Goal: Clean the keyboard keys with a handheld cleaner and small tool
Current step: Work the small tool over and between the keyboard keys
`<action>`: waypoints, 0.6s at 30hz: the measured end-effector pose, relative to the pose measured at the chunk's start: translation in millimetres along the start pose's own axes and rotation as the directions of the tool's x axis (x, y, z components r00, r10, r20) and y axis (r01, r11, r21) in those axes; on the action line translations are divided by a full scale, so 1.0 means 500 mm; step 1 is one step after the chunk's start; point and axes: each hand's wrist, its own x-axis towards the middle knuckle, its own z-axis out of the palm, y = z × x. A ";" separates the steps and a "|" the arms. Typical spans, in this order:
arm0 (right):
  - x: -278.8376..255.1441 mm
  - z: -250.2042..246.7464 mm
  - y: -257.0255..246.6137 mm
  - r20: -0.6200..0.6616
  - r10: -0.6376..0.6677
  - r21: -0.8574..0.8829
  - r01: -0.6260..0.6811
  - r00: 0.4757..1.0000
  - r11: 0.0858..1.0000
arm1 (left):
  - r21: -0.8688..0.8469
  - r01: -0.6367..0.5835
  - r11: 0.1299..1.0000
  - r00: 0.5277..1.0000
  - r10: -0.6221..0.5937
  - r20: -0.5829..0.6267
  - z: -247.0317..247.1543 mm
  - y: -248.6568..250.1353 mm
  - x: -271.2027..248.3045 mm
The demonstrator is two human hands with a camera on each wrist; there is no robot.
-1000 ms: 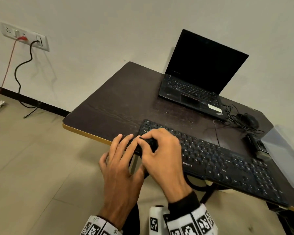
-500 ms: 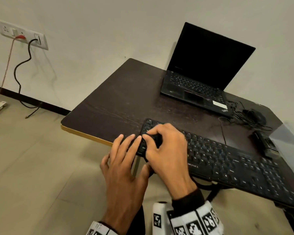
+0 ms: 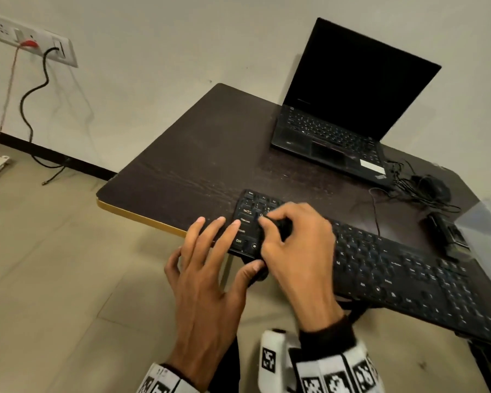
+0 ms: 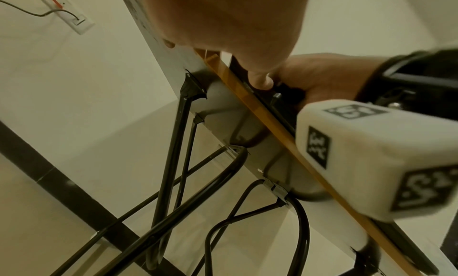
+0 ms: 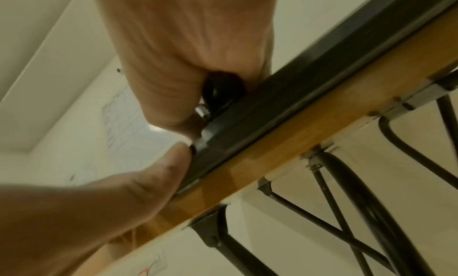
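Note:
A long black keyboard (image 3: 394, 268) lies along the front edge of the dark table (image 3: 182, 171). My right hand (image 3: 292, 245) curls round a small black tool (image 3: 281, 226) and holds it down on the keys at the keyboard's left end. The right wrist view shows the tool (image 5: 223, 88) gripped in my fist just above the keyboard's front edge (image 5: 297, 88). My left hand (image 3: 223, 245) rests with straight fingers on the keyboard's left edge. Its thumb (image 5: 153, 174) presses against the front edge. The tool's tip is hidden by my fingers.
An open laptop (image 3: 338, 129) with a dark screen stands at the back. A mouse (image 3: 434, 188) with tangled cables, a black device (image 3: 445, 236) and a translucent plastic piece (image 3: 488, 231) lie at the right. Black metal legs (image 4: 173, 162) run under the table. A wall socket (image 3: 34, 43) is at far left.
My right hand with the tool has shifted slightly to the right over the left-end keys. The left hand stays on the keyboard's left edge.

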 end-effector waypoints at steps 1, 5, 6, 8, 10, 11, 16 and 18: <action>0.006 0.010 -0.008 0.036 -0.009 0.005 0.009 0.999 1.000 | 0.010 -0.002 1.000 1.000 0.002 0.009 -0.001 0.001 0.001; 0.015 -0.017 0.019 0.092 -0.013 -0.002 0.013 0.996 1.000 | 0.051 -0.008 0.999 1.000 0.008 0.007 -0.007 0.003 0.004; 0.014 -0.040 0.038 0.070 0.019 -0.032 -0.017 0.997 0.999 | 0.048 -0.010 0.999 1.000 0.010 0.001 -0.007 0.005 0.004; 0.012 -0.077 0.067 0.025 0.099 -0.081 -0.097 0.995 0.992 | 0.037 -0.011 0.999 1.000 0.011 -0.010 -0.006 0.006 0.004; 0.007 -0.084 0.068 0.002 0.124 -0.082 -0.123 0.992 0.989 | 0.040 -0.011 0.999 1.000 0.011 -0.008 -0.003 0.008 0.003; 0.005 -0.071 0.054 0.011 0.107 -0.059 -0.106 0.994 0.993 | 0.042 -0.010 0.999 1.000 0.010 -0.006 -0.002 0.008 0.002; 0.014 0.028 -0.051 0.177 -0.045 0.041 0.038 0.983 0.998 | 0.075 -0.028 0.997 0.999 0.025 0.040 -0.008 -0.002 0.002; 0.019 0.019 -0.046 0.189 -0.059 0.003 0.059 0.980 0.998 | 0.089 -0.027 0.996 0.999 0.024 0.040 -0.013 0.000 0.002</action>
